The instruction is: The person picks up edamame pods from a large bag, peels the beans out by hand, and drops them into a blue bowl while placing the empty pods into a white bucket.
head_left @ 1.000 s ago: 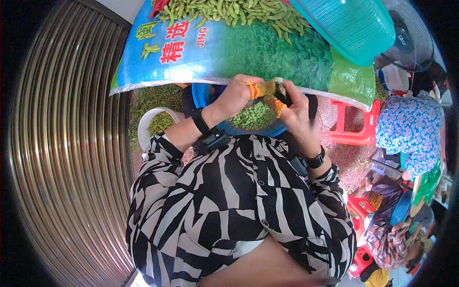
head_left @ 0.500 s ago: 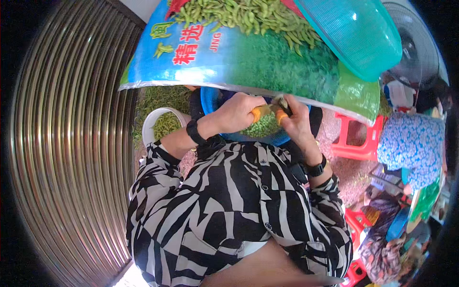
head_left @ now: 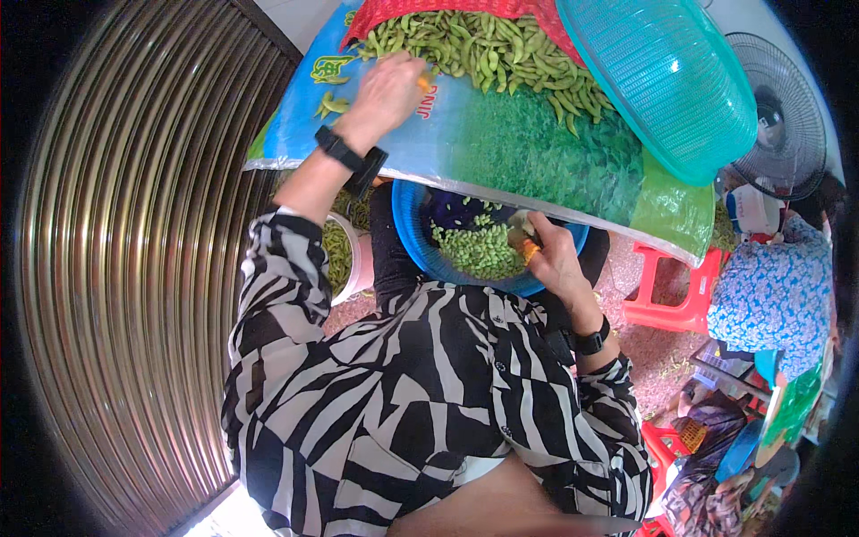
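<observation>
My left hand (head_left: 386, 97) is at the left edge of a heap of green soybean pods (head_left: 492, 54). Its fingers curl down beside the pods, one wearing an orange finger cover. What they hold, if anything, is hidden. Over the right side of a blue basin (head_left: 413, 246), my right hand (head_left: 557, 255) has closed fingers with orange covers. Between them is a small pale and dark thing I cannot make out. Shelled green beans (head_left: 483, 252) lie in the basin between my legs.
The pods lie on a blue-green printed plastic sheet (head_left: 537, 134), beside red mesh (head_left: 465, 7). A teal basket (head_left: 662, 80) and a fan (head_left: 778, 116) are at far right. A white bucket of pods (head_left: 360, 264) stands left, a red stool (head_left: 671, 291) right, near other people.
My left hand has moved from beside the right hand, above the basin, forward and left to the pod heap. My right hand stays near the basin, slightly lower, and the beans show more.
</observation>
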A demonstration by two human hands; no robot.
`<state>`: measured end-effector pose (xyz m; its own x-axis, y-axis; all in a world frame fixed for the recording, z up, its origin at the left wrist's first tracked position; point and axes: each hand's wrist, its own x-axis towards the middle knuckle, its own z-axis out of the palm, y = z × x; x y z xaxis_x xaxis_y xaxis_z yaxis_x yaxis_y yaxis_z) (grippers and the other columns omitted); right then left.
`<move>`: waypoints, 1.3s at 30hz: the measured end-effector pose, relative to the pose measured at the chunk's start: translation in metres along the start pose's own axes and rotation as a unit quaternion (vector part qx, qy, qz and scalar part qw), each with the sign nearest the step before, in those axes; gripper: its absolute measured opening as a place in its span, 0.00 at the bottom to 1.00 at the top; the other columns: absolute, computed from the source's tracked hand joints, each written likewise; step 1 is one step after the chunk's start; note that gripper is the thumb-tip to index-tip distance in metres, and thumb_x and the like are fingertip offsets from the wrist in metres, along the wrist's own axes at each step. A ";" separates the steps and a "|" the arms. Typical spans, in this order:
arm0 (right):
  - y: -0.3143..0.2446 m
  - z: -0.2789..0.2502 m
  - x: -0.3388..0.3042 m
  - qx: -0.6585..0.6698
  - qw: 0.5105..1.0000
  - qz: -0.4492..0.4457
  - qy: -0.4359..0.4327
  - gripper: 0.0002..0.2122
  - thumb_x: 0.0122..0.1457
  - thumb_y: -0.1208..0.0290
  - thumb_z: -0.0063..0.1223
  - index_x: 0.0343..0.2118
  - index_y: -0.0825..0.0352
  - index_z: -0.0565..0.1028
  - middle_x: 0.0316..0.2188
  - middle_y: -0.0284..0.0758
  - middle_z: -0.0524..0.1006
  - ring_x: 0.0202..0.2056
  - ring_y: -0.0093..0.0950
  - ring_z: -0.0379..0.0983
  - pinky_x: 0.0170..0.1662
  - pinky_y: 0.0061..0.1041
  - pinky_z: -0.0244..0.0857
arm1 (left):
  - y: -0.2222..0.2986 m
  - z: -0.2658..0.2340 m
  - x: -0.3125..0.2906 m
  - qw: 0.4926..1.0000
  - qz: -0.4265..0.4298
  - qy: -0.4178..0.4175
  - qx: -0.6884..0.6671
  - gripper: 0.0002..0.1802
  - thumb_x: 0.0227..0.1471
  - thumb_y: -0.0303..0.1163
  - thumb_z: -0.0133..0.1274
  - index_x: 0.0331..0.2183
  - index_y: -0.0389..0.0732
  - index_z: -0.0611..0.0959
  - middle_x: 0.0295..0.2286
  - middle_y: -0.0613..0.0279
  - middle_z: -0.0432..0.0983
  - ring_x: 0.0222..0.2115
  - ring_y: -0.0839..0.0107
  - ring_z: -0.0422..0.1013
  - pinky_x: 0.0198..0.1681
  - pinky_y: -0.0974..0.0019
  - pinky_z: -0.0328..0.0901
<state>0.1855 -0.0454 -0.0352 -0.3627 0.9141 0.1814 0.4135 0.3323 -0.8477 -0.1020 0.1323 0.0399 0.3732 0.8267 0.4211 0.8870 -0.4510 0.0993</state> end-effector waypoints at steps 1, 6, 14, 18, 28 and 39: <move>0.000 0.002 -0.001 0.032 0.999 0.008 0.012 0.14 0.50 0.78 0.50 0.42 0.70 0.70 0.26 0.46 0.73 0.28 0.45 0.72 0.31 0.34 0.65 | -0.001 0.007 0.006 0.999 -0.021 -0.039 0.007 0.12 0.42 0.25 0.53 0.35 0.36 0.80 0.31 0.45 0.74 0.37 0.48 0.70 0.40 0.53 0.66; -0.017 -0.010 -0.005 0.182 0.976 0.109 0.051 0.15 0.59 0.69 0.47 0.48 0.69 0.68 0.24 0.34 0.72 0.23 0.29 0.70 0.28 0.28 0.63 | 0.010 0.007 0.006 0.996 -0.043 -0.043 -0.070 0.07 0.43 0.26 0.54 0.30 0.35 0.79 0.29 0.44 0.76 0.33 0.42 0.72 0.37 0.49 0.67; -0.028 -0.006 0.008 0.481 0.869 0.119 0.010 0.20 0.64 0.69 0.40 0.59 0.63 0.63 0.23 0.26 0.66 0.18 0.14 0.59 0.19 0.12 0.50 | 0.106 -0.013 -0.058 0.795 -0.084 -0.191 -0.569 0.05 0.52 0.24 0.56 0.33 0.35 0.80 0.28 0.71 0.75 0.30 0.84 0.68 0.32 0.75 0.65; -0.042 -0.008 0.010 0.579 0.808 0.108 0.007 0.20 0.66 0.69 0.37 0.61 0.63 0.59 0.23 0.28 0.65 0.19 0.14 0.57 0.19 0.12 0.48 | 0.122 -0.005 -0.072 0.736 -0.101 -0.209 -0.635 0.06 0.51 0.23 0.56 0.34 0.34 0.80 0.31 0.69 0.76 0.32 0.84 0.69 0.37 0.78 0.64; -0.041 -0.003 -0.002 0.588 0.803 0.095 0.018 0.21 0.66 0.70 0.39 0.62 0.62 0.59 0.24 0.26 0.64 0.19 0.13 0.55 0.18 0.12 0.47 | 0.129 0.000 -0.079 0.761 -0.077 -0.189 -0.616 0.10 0.51 0.24 0.58 0.38 0.34 0.80 0.31 0.71 0.76 0.32 0.85 0.69 0.35 0.77 0.65; -0.032 -0.004 -0.008 0.573 0.810 0.117 0.049 0.17 0.63 0.75 0.42 0.55 0.64 0.69 0.24 0.26 0.69 0.16 0.12 0.56 0.17 0.12 0.46 | 0.126 0.021 -0.080 0.535 -0.106 -0.238 -0.803 0.09 0.53 0.30 0.55 0.37 0.39 0.80 0.30 0.71 0.74 0.28 0.83 0.70 0.30 0.79 0.64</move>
<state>0.1780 -0.0621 -0.0072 -0.2958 0.9534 -0.0602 -0.6048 -0.2357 -0.7607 -0.0141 0.0170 -0.0004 0.6766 0.7363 0.0063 -0.3126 0.2794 0.9079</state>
